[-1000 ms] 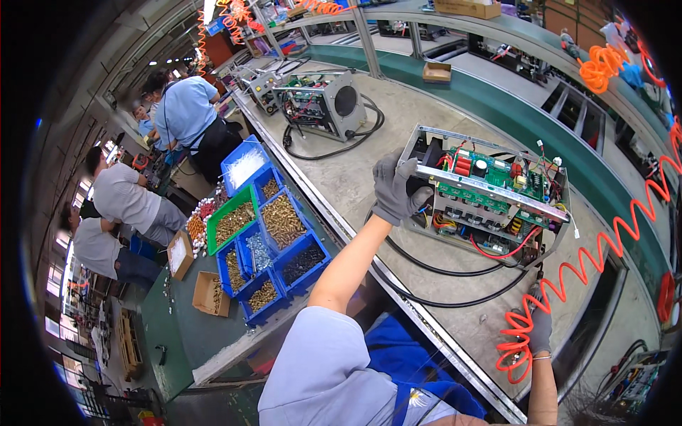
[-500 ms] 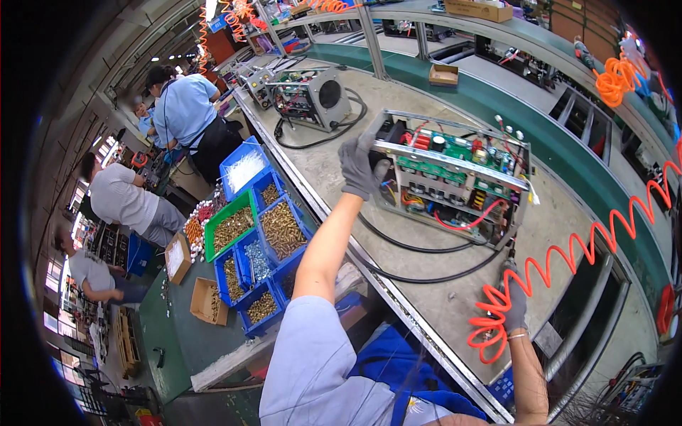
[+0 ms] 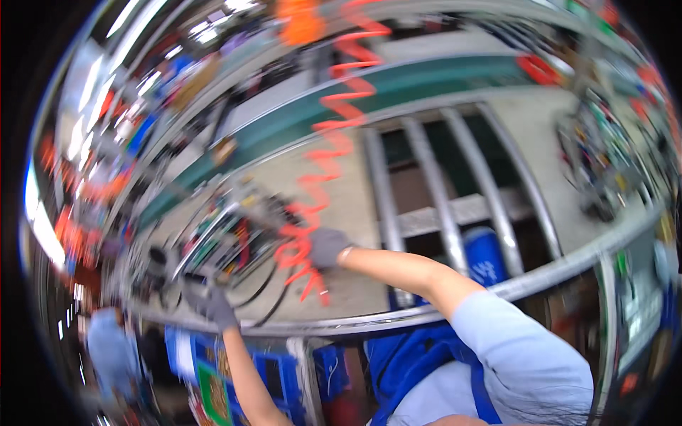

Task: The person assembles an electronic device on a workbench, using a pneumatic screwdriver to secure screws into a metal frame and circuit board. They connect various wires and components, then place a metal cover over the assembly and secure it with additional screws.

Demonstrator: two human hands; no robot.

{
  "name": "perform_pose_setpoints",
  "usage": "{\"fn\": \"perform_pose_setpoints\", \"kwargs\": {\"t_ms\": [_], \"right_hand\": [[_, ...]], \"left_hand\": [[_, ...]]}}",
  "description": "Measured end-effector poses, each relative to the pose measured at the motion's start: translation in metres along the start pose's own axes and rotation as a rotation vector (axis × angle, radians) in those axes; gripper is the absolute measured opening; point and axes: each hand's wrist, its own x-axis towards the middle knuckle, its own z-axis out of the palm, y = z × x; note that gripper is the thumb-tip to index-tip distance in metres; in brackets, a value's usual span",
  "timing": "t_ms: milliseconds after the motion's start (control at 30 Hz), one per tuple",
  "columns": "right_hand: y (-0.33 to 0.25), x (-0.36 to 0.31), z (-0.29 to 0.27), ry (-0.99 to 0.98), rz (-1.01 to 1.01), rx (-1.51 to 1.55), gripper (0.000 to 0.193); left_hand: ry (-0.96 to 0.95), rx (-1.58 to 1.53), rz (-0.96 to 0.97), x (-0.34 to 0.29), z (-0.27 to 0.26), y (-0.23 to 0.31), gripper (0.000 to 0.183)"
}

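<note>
An open metal-framed electronics unit, with green boards and coloured wires, lies on the worktop at left, blurred. My left hand, in a grey glove, is at its near left corner, fingers closed against the frame. Beside its right end is my right hand, gloved in grey too. An orange-red coiled air hose hangs down past that hand, its lower loops in front of the fingers. Whether the right hand holds anything is hidden by the loops and blur. A black cable curves over the worktop between the hands.
Metal rollers span a gap in the bench right of my right hand, with a blue container below. A second wired unit stands far right. Behind runs a green conveyor. Blue and green bins sit lower left, near another person.
My view has swung to the right, so the unit and both hands now appear farther left. Rollers and a second unit have come into sight. My left hand stays at the unit's corner.
</note>
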Motion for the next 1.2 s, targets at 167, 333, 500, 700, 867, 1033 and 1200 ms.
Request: {"fn": "perform_pose_setpoints", "kwargs": {"t_ms": [167, 333, 500, 700, 867, 1033, 1200], "right_hand": [[0.065, -0.057, -0.023, 0.509, -0.121, -0.217, 0.035], [0.182, -0.247, -0.129, 0.946, 0.348, -0.550, 0.037], [0.327, -0.411, -0.195, 0.124, 1.044, -1.430, 0.039], [0.356, -0.352, -0.197, -0.153, 1.261, -1.486, 0.022], [0.349, -0.344, -0.175, -0.357, 0.999, -1.549, 0.025], [0.336, -0.326, -0.160, -0.318, 1.040, -1.465, 0.023], [0.159, -0.252, -0.130, -0.106, 0.862, -1.351, 0.025]], "left_hand": [[-0.253, -0.274, 0.120, -0.057, -0.039, 0.096, 0.066], [-0.277, -0.200, 0.158, -0.158, -0.033, 0.111, 0.071], [-0.358, -0.203, 0.178, -0.216, -0.002, 0.117, 0.070], [-0.458, -0.100, 0.088, -0.217, -0.006, 0.117, 0.069], [-0.569, -0.128, -0.035, -0.194, -0.019, 0.123, 0.061], [-0.502, -0.223, 0.013, -0.186, -0.016, 0.106, 0.080], [-0.504, -0.283, -0.229, -0.144, -0.015, 0.115, 0.097]]}}
